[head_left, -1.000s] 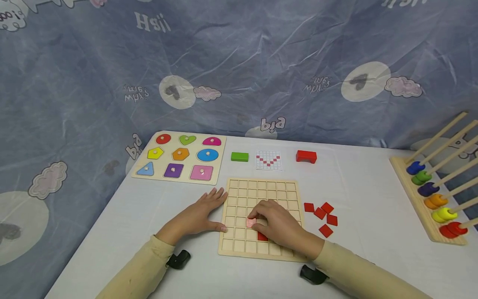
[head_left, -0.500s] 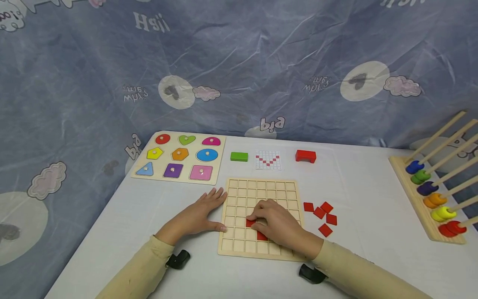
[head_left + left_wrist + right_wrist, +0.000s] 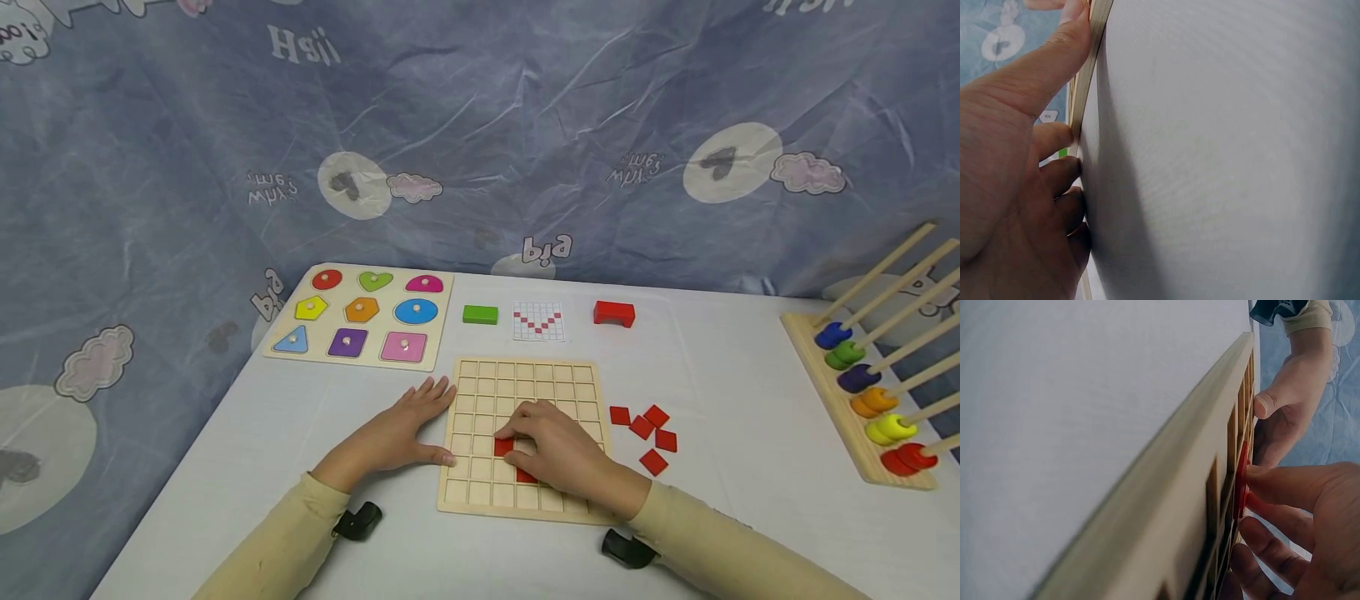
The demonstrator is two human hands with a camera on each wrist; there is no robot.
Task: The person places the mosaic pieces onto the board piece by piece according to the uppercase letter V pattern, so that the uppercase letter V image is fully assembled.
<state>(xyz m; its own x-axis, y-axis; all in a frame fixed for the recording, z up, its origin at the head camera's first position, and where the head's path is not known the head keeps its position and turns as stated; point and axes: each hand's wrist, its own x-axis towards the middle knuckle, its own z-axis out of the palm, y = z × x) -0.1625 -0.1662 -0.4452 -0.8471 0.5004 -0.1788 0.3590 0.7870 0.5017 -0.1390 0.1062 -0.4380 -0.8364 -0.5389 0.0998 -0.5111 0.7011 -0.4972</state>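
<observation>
A wooden grid board (image 3: 481, 493) lies on the white table. My right hand (image 3: 558, 450) reaches over it, with index finger and thumb at the edges of a red square tile (image 3: 503, 447) that lies in a cell. Partly covered by this hand, a second red tile (image 3: 526, 475) sits one cell diagonally nearer and to the right. My left hand (image 3: 397, 429) rests at the board's left edge, fingers spread and thumb on the rim; the left wrist view shows its thumb (image 3: 1054, 59) against the wooden edge. Several loose red tiles (image 3: 642, 427) lie right of the board.
Behind the board are a green block (image 3: 480, 314), a pattern card (image 3: 537, 322) with a red V of squares, and a red arch block (image 3: 614, 313). A knobbed shape puzzle (image 3: 386, 310) stands back left. A peg rack with coloured rings (image 3: 858, 379) is at right.
The tile under my right fingertips looked pale pink at first and now shows plain red, lying flat in its cell. Both hands have kept nearly the same place.
</observation>
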